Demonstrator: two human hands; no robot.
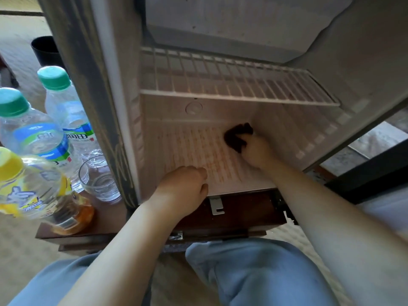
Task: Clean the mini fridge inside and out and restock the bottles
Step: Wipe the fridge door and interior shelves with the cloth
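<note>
Tightly curled fingers [249, 139] of the right hand [256, 151] pinch a dark, crumpled cloth [237, 135] and press it on the ribbed off-white plastic floor [194, 146], far and to the right inside the open white mini fridge [364, 62]. The left hand [183, 186] rests on the near edge of that floor, fingers folded under in a loose fist with nothing visible in them. Faint brownish streaks run along the ribs between the two hands. Above them a white wire shelf [220, 85] spans the cabinet. The fridge stands on a dark brown wooden stand [231, 213]. On the stand just left of the fridge are two clear plastic bottles with green caps [66, 111], upright; a yellow-capped plastic bottle of amber liquid [37, 191], nearest the camera; and a clear glass tumbler [99, 180] beside the fridge wall. A black cylindrical bin [45, 50] sits on the floor at far left. Pale blue trousers [254, 272] fill the near foreground.
</note>
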